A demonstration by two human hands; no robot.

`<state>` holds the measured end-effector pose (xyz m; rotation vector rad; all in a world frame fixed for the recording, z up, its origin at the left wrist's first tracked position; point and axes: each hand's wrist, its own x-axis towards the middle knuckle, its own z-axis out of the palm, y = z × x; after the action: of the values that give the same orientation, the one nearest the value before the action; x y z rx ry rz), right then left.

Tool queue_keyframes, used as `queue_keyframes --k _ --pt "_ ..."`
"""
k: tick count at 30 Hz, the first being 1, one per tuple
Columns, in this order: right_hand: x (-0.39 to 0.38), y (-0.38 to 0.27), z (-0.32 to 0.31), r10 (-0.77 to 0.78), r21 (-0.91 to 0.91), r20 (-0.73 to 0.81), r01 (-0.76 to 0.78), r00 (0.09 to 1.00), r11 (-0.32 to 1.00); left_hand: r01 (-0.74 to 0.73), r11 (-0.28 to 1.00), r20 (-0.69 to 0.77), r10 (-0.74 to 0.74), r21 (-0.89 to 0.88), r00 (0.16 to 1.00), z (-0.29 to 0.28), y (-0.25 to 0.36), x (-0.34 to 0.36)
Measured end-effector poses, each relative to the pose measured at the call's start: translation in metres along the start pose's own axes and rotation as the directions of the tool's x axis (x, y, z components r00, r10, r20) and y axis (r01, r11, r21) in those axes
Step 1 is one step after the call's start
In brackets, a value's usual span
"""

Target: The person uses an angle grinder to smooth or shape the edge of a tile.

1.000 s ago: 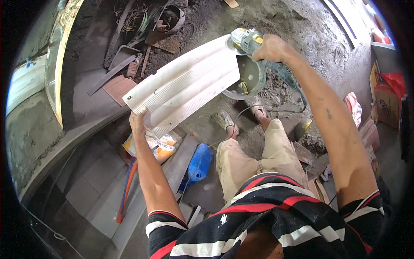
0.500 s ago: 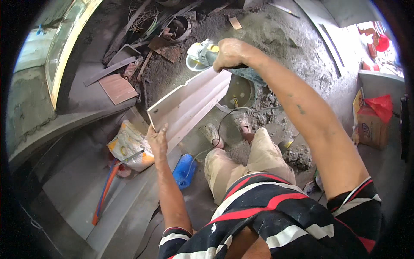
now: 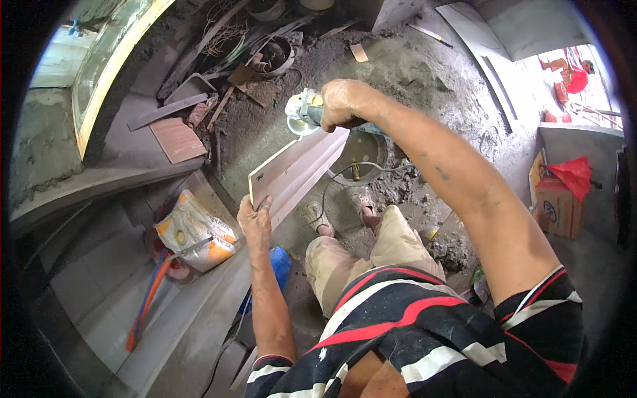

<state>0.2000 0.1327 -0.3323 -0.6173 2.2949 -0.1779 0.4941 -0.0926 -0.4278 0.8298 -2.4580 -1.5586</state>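
Observation:
My right hand (image 3: 346, 105) is wrapped round the body of an angle grinder (image 3: 306, 111) with a pale, dusty head and guard. The grinder's head is at the far upper edge of a long pale tile (image 3: 298, 167); whether its disc touches the tile cannot be made out. My left hand (image 3: 255, 219) pinches the tile's near left corner, thumb on the face, and holds it tilted above the floor. Part of the tile's right end is hidden behind my right hand.
A round tub (image 3: 363, 154) of murky liquid stands beyond my feet, with a cable looping past it. At left are a cement-like bag (image 3: 192, 232), an orange-and-blue pipe (image 3: 146, 305) and a blue container (image 3: 279, 268). A cardboard box (image 3: 561, 205) sits at right; rubble and a bucket (image 3: 273, 54) lie farther off.
The grinder has moved a little left and down along the tile. My left hand and the tile's near corner have shifted right, and the view has turned slightly.

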Motion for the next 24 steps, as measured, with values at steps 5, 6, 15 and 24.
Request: queue_keyframes --k 5,6,15,24 --pt "-0.001 0.004 0.003 0.004 -0.051 0.058 -0.001 0.998 0.999 -0.016 1.000 0.010 0.016 -0.006 1.000 0.003 0.007 -0.001" --pt "-0.002 0.002 0.002 0.003 -0.050 0.055 -0.001 0.998 0.999 -0.009 1.000 0.006 0.009 -0.004 1.000 0.002 0.005 -0.001" --pt "-0.005 0.000 0.006 0.041 -0.084 0.065 -0.036 0.997 0.996 -0.016 0.999 0.008 0.016 -0.035 1.000 0.002 -0.005 -0.002" --pt "-0.004 -0.001 0.012 0.052 -0.102 0.051 -0.046 0.997 0.994 -0.021 1.000 0.007 0.021 -0.007 1.000 0.003 0.003 -0.005"
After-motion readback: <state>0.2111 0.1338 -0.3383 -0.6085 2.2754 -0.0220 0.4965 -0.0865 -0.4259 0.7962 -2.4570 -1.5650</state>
